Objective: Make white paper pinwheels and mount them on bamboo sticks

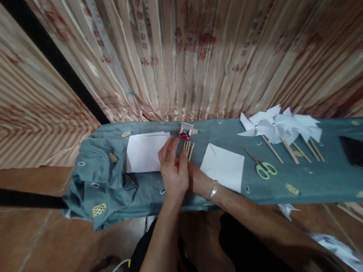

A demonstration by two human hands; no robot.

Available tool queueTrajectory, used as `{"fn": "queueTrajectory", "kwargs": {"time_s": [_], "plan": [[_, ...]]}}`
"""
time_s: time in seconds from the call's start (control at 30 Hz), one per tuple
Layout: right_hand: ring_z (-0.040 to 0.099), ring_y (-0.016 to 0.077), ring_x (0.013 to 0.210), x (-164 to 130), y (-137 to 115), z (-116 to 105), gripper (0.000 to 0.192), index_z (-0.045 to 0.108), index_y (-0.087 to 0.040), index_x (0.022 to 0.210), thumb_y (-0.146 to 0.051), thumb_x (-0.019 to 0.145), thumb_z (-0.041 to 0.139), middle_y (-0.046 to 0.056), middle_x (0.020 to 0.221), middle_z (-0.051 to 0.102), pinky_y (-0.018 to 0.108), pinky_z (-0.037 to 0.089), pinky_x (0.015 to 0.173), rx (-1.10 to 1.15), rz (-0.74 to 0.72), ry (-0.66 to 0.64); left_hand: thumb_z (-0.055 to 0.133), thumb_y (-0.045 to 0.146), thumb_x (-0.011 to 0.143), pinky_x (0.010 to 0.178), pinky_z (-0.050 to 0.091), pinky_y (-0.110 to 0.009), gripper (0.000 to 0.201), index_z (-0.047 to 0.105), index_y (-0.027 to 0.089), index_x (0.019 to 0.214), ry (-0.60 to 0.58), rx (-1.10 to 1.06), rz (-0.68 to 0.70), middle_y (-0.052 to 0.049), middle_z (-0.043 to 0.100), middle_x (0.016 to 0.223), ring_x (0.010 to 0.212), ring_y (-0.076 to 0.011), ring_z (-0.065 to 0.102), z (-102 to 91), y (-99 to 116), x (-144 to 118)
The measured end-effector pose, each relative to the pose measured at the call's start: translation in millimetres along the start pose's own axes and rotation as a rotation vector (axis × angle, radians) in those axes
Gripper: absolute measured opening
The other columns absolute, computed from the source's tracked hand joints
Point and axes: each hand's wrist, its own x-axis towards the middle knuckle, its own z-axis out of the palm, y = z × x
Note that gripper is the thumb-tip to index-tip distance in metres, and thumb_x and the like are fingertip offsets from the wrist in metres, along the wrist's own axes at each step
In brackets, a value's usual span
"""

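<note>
My left hand (174, 170) and my right hand (195, 179) meet over the front of the cloth-covered bench. The left one is in front, its fingers bent and drawn in; anything between them is too small or hidden to make out. Its thumb and palm cover the right hand's fingers. Just beyond them stands a small open red box (184, 132) with tiny shiny pieces inside. Several short wooden sticks (189, 149) lie between box and hands. To the right is a white square paper (225, 167) with slits running in from its corners. A stack of white paper (146, 151) lies left.
Green-handled scissors (265, 169) lie right of the square. Farther right are several white paper pinwheels (280, 125) on sticks, then a dark phone (358, 153). The grey-green cloth (109, 199) bunches at the left end. A striped curtain (186, 73) hangs behind; paper scraps (336, 247) are below.
</note>
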Motion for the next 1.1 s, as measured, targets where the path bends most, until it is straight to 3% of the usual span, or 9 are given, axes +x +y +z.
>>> {"fn": "queueTrajectory", "kwargs": {"time_s": [0.1, 0.17, 0.27, 0.37, 0.43, 0.57, 0.7, 0.9, 1.1], "plan": [[0.059, 0.0221, 0.115, -6.1, 5.5, -14.0, 0.031, 0.062, -0.016, 0.117, -0.007, 0.090, 0.048, 0.013, 0.115, 0.068, 0.035, 0.048, 0.102, 0.038, -0.170, -0.035, 0.052, 0.036, 0.092, 0.112, 0.037, -0.041, 0.037, 0.063, 0.018, 0.122, 0.090, -0.101, -0.119, -0.012, 0.059, 0.134, 0.128, -0.0223, 0.052, -7.0, -10.3, 7.1], [0.056, 0.0255, 0.120, -12.1, 7.6, -22.5, 0.033, 0.062, -0.012, 0.116, -0.004, 0.089, 0.047, 0.017, 0.120, 0.065, 0.041, 0.046, 0.106, 0.109, -0.154, 0.014, 0.052, 0.035, 0.090, 0.112, 0.037, -0.041, 0.037, 0.064, 0.016, 0.120, 0.141, -0.201, -0.235, -0.012, 0.062, 0.131, 0.125, -0.0228, 0.055, -10.3, -16.3, 9.6], [0.059, 0.0241, 0.118, -21.4, 12.5, -30.6, 0.032, 0.062, -0.013, 0.117, -0.008, 0.087, 0.050, 0.014, 0.123, 0.066, 0.040, 0.045, 0.106, 0.447, 0.065, 0.166, 0.057, 0.031, 0.084, 0.112, 0.037, -0.042, 0.037, 0.066, 0.015, 0.116, 0.129, -0.366, -0.400, -0.012, 0.066, 0.127, 0.122, -0.0237, 0.058, -11.2, -20.8, 9.5], [0.067, 0.0213, 0.098, -29.8, 23.0, -33.7, 0.025, 0.066, -0.019, 0.107, -0.026, 0.083, 0.065, 0.006, 0.105, 0.073, 0.038, 0.052, 0.094, 0.987, 0.394, 0.350, 0.063, 0.031, 0.078, 0.111, 0.038, -0.041, 0.038, 0.069, 0.016, 0.113, 0.009, -0.477, -0.507, -0.011, 0.067, 0.127, 0.124, -0.0245, 0.058, -5.0, -17.2, 5.5], [0.069, 0.0182, 0.089, -35.3, 32.6, -35.3, 0.026, 0.069, -0.021, 0.096, -0.033, 0.074, 0.075, 0.002, 0.094, 0.075, 0.035, 0.054, 0.089, 1.347, 0.534, 0.443, 0.067, 0.033, 0.075, 0.108, 0.042, -0.040, 0.039, 0.070, 0.016, 0.110, -0.091, -0.523, -0.563, -0.011, 0.069, 0.123, 0.120, -0.0242, 0.060, 2.6, -11.4, 1.1], [0.069, 0.0142, 0.084, -46.9, 50.0, -41.0, 0.032, 0.072, -0.022, 0.087, -0.032, 0.060, 0.086, -0.001, 0.089, 0.076, 0.029, 0.056, 0.085, 1.762, 0.687, 0.471, 0.079, 0.032, 0.063, 0.091, 0.053, -0.037, 0.043, 0.072, 0.016, 0.102, -0.308, -0.631, -0.670, -0.007, 0.076, 0.101, 0.094, -0.0209, 0.070, 20.6, -0.4, -9.0], [0.070, 0.0118, 0.080, -55.9, 58.3, -42.9, 0.033, 0.074, -0.021, 0.082, -0.028, 0.054, 0.090, -0.002, 0.086, 0.076, 0.024, 0.058, 0.080, 1.886, 0.749, 0.463, 0.082, 0.025, 0.056, 0.076, 0.055, -0.030, 0.041, 0.074, 0.017, 0.095, -0.340, -0.649, -0.706, -0.002, 0.076, 0.083, 0.075, -0.0155, 0.069, 34.3, 2.3, -15.7], [0.068, 0.0088, 0.069, -66.3, 69.9, -40.8, 0.031, 0.075, -0.019, 0.079, -0.028, 0.054, 0.090, -0.002, 0.080, 0.076, 0.018, 0.057, 0.067, 1.867, 0.794, 0.471, 0.083, 0.028, 0.056, 0.069, 0.054, -0.027, 0.038, 0.077, 0.018, 0.091, -0.317, -0.593, -0.721, -0.002, 0.075, 0.079, 0.069, -0.0142, 0.066, 44.0, -2.3, -20.3], [0.065, 0.0076, 0.058, -79.7, 95.2, -48.8, 0.031, 0.075, -0.019, 0.071, -0.028, 0.047, 0.093, -0.003, 0.070, 0.074, 0.015, 0.054, 0.054, 1.829, 0.922, 0.610, 0.079, 0.033, 0.061, 0.073, 0.054, -0.030, 0.039, 0.076, 0.017, 0.097, -0.254, -0.398, -0.612, -0.002, 0.073, 0.079, 0.071, -0.0150, 0.065, 27.4, -20.3, -9.5]]}}
